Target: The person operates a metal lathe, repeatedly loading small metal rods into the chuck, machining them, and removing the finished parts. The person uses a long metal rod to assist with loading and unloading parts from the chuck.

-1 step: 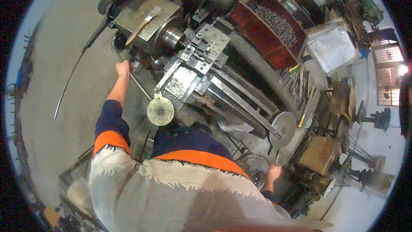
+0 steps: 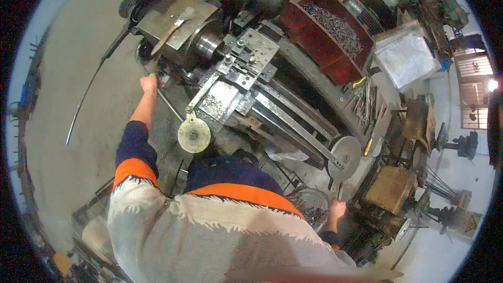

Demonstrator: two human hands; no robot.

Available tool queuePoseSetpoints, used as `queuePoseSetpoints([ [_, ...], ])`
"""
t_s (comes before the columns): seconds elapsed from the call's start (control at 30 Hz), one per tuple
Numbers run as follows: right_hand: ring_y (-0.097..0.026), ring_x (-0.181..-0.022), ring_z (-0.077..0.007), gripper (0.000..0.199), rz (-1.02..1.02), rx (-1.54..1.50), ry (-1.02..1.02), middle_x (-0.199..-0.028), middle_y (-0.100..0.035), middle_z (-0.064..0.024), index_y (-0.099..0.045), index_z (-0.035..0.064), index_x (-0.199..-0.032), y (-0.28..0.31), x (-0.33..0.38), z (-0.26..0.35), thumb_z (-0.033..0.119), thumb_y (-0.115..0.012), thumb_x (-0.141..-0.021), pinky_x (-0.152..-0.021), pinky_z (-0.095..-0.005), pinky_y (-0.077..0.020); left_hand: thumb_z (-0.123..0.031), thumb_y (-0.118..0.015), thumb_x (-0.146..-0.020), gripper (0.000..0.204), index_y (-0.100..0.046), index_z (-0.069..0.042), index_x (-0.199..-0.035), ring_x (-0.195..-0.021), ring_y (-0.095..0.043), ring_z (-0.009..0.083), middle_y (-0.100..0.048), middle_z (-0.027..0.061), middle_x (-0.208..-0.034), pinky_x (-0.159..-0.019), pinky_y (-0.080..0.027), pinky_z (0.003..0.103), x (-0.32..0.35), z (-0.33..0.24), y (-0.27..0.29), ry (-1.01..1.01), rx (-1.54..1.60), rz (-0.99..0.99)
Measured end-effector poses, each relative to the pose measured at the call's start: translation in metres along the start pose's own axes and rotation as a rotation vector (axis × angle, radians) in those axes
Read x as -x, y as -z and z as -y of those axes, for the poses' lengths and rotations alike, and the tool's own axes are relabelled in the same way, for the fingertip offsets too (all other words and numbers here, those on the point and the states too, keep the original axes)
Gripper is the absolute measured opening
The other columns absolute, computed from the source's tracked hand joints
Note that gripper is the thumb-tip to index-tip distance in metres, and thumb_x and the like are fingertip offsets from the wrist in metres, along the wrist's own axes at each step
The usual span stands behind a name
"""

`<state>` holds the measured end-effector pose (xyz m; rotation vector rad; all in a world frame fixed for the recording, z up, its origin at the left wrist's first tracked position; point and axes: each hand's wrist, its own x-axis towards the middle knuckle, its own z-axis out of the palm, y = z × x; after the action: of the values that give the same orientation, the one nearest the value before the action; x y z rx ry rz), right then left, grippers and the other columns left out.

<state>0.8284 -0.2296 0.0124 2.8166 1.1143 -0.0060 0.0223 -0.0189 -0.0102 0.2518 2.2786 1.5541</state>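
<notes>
Lathe [image 2: 260,47] looks mid-operation, left fingers [image 2: 149,80] wrapped round a bar [image 2: 171,105] near its left end, right fingers [image 2: 338,207] round a handle [image 2: 340,191] at its right, work remaining unclear.

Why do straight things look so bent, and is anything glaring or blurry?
Head view: the fisheye lens bends straight edges, and the corners go black; head view: a white glare beside the barred window; head view: a brownish smear along the lower edge, too blurred to identify.

Glare flares at the window [image 2: 474,91], and fisheye distortion bends the dark-cornered view.
</notes>
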Motion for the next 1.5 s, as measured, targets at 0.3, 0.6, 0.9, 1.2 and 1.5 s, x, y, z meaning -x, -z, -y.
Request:
queuePoseSetpoints([
  [0.3, -0.058, -0.071, -0.0342, 0.029, -0.025, 0.256, 0.37, -0.075, -0.061, -0.0161, -0.064, 0.009, -0.079, 0.033, -0.139, -0.045, 0.032, -0.058, -0.062, -0.064, -0.0435, -0.0465, -0.014, -0.055, -0.067, 0.024, -0.057, 0.009, -0.074, -0.057, -0.061, 0.0286, -0.06, 0.0171, -0.064, -0.054, -0.048, 0.036, 0.045, -0.006, -0.01, -0.082, -0.498, 0.123],
  [0.6, -0.048, -0.101, -0.0328, 0.052, -0.011, 0.264, 0.058, -0.107, -0.053, -0.0154, -0.046, -0.0002, -0.11, 0.051, -0.085, 0.012, 0.024, -0.055, -0.065, -0.084, -0.0432, -0.0387, -0.014, -0.056, -0.07, 0.029, -0.051, 0.009, -0.087, -0.054, -0.058, 0.0229, -0.055, 0.0111, -0.065, -0.046, -0.046, 0.032, 0.012, 0.01, 0.018, -0.021, -0.14, 0.368],
  [0.9, -0.055, -0.089, -0.0365, 0.046, -0.051, -0.17, 0.025, -0.095, -0.058, -0.0211, -0.057, 0.005, -0.102, 0.004, 0.084, 0.068, 0.021, -0.057, -0.058, -0.078, -0.0407, -0.0437, -0.025, -0.06, -0.074, 0.033, -0.056, -0.001, -0.097, -0.071, -0.06, 0.0246, -0.059, 0.0122, -0.082, -0.055, -0.048, 0.035, -0.133, 0.05, 0.068, -0.069, -0.275, 0.41],
  [1.2, -0.058, -0.083, -0.0327, 0.039, 0.185, -0.17, -0.057, -0.086, -0.061, -0.0202, -0.063, 0.0026, -0.089, 0.021, 0.188, 0.153, 0.026, -0.061, -0.058, -0.077, -0.0343, -0.0448, -0.029, -0.055, -0.075, 0.029, -0.055, -0.005, -0.09, -0.076, -0.058, 0.0348, -0.061, 0.0173, -0.081, -0.066, -0.046, 0.043, -0.217, 0.076, -0.008, -0.802, -1.198, 0.647],
  [1.5, -0.061, -0.069, -0.0226, 0.029, 0.177, -0.367, 0.048, -0.072, -0.063, -0.0146, -0.064, -0.0009, -0.081, 0.039, 0.199, 0.204, 0.017, -0.06, -0.058, -0.067, -0.031, -0.0464, -0.026, -0.053, -0.078, 0.025, -0.054, -0.004, -0.09, -0.078, -0.059, 0.0353, -0.06, 0.0199, -0.081, -0.07, -0.047, 0.044, -0.247, 0.201, -0.067, -0.906, -1.042, 0.517],
])
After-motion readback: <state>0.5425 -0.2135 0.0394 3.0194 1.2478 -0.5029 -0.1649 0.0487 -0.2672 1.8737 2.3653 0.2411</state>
